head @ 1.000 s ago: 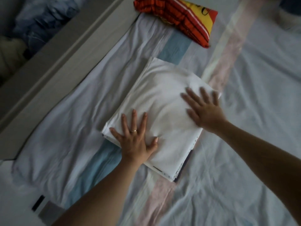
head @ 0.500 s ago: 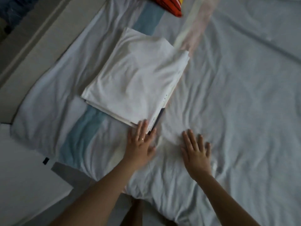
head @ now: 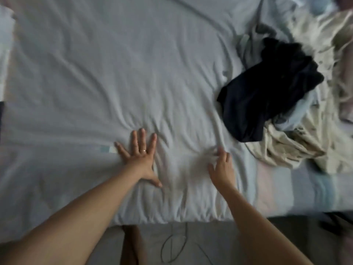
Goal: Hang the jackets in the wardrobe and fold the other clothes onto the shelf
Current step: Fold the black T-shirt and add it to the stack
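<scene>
Wrinkled pale bedsheet (head: 133,73) fills most of what I see, with the near edge of the mattress just above the grey floor (head: 210,243). My left hand (head: 140,159) lies flat on the sheet, palm down, fingers spread wide, a ring (head: 143,150) on one finger, holding nothing. My right hand (head: 222,167) is just to its right, fingers loosely spread over the sheet and blurred, gripping nothing that I can make out. Far to the right lies the pile of unfolded clothes: a dark navy garment (head: 267,88) crumpled on top of a cream one (head: 298,142), with pale blue fabric (head: 298,115) between them. Neither hand touches the pile
</scene>
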Demonstrator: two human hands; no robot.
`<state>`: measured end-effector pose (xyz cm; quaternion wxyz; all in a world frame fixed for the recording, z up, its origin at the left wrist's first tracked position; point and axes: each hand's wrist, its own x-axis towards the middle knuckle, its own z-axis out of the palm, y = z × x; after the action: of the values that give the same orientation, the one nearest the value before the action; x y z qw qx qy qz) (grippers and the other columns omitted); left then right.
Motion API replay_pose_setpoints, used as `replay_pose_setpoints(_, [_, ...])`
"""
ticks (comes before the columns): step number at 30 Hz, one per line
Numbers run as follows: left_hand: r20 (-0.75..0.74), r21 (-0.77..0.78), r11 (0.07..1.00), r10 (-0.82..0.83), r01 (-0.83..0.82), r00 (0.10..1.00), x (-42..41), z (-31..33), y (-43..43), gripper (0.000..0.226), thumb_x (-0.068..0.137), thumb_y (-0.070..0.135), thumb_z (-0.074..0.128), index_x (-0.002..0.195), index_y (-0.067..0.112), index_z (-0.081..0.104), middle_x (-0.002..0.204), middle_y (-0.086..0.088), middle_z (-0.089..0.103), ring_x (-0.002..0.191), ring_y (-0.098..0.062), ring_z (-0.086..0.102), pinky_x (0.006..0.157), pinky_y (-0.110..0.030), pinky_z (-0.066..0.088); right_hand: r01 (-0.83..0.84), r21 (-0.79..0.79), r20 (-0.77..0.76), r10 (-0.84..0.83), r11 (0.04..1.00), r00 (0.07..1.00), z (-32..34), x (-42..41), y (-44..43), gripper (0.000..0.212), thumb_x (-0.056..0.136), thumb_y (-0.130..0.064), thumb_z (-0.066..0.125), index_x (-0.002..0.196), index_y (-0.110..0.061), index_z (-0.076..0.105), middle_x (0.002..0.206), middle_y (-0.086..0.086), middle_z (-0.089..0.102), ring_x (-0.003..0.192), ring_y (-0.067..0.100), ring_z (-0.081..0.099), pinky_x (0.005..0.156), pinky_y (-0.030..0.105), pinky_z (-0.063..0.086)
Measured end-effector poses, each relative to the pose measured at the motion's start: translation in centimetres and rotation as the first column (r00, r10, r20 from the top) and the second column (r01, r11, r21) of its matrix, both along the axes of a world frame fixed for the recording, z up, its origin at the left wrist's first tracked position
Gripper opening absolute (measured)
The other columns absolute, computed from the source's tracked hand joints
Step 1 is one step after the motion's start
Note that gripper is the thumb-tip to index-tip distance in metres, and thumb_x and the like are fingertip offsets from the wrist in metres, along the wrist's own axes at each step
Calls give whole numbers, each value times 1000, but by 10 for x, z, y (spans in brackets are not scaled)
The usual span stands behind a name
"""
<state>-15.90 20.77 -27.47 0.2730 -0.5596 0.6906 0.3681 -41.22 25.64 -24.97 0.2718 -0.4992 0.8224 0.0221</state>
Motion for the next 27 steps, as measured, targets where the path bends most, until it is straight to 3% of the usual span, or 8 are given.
replay_pose_setpoints(3, [89, 43, 999, 7, -11, 996, -17, -4, 1, 166, 32, 80, 73, 122, 23, -55, 123, -15, -63, 112, -38, -57, 90, -79, -13, 356, -96, 84, -349, 929, 933, -4, -58, -15, 83, 85, -20, 63, 150, -17, 11, 134, 15, 43, 104, 31, 56, 86, 36, 49])
replay_pose_setpoints(5, [122, 57, 998, -11, 4, 992, -18, -5, 1, 167, 30, 80, 73, 119, 23, -57, 122, -15, -64, 111, -38, -57, 91, -79, -11, 557, -123, 238, -520, 821, 820, -9, -77, -32, 83, 85, -25, 61, 150, -24, 9, 107, 13, 60, 73, 25, 60, 73, 28, 54])
replay_pose_setpoints(8, [143, 61, 998, -8, -1, 990, -24, -2, 0, 168, 28, 80, 73, 115, 24, -59, 120, -15, -65, 112, -38, -57, 92, -79, -11, 685, -142, 275, -636, 715, 721, -20, -95, -52, 72, 77, -34, 56, 141, -32, 22, 101, 10, 64, 66, 29, 60, 74, 49, 56])
replay_pose_setpoints(11, [133, 59, 998, 9, -17, 991, -26, -1, 0, 169, 28, 80, 74, 115, 25, -59, 120, -14, -65, 114, -38, -56, 91, -78, -13, 512, -205, -27, -528, 834, 849, -23, -90, -55, 70, 83, -24, 49, 146, -29, 19, 117, 13, 62, 96, 36, 62, 83, 43, 50])
replay_pose_setpoints(14, [130, 48, 999, -5, -1, 991, -24, -3, 1, 169, 28, 80, 74, 118, 24, -57, 121, -14, -65, 116, -39, -54, 91, -78, -13, 352, -270, -180, -406, 896, 896, -18, -83, -49, 49, 90, -10, 37, 138, -19, 35, 104, 18, 61, 95, 37, 58, 67, 36, 36])
replay_pose_setpoints(20, [104, 28, 1000, -4, 1, 995, -21, -2, 2, 167, 29, 79, 74, 113, 27, -60, 115, -11, -67, 117, -38, -54, 91, -78, -14, 275, -204, 26, -275, 940, 961, -6, -58, -26, 20, 98, -25, 38, 107, -12, 50, 96, 25, 61, 88, 41, 58, 64, 35, 36])
replay_pose_setpoints(24, [115, 31, 1000, -3, 0, 993, -20, 11, -1, 162, 36, 78, 74, 121, 27, -54, 123, -11, -63, 126, -37, -47, 94, -76, -13, -12, -150, 118, 30, 989, 993, 36, -11, 5, 16, 96, -19, 48, 90, -4, 52, 90, 16, 54, 82, 36, 54, 61, 33, 31])
replay_pose_setpoints(27, [6, 13, 1000, -1, 1, 1000, -24, 43, 14, 142, 60, 66, 73, 145, 17, -29, 150, -16, -36, 140, -31, -29, 104, -73, -7, -237, -222, 173, 278, 946, 945, 87, 43, 43, 16, 93, -17, 55, 91, -2, 59, 109, 13, 51, 96, 28, 51, 80, 34, 43])
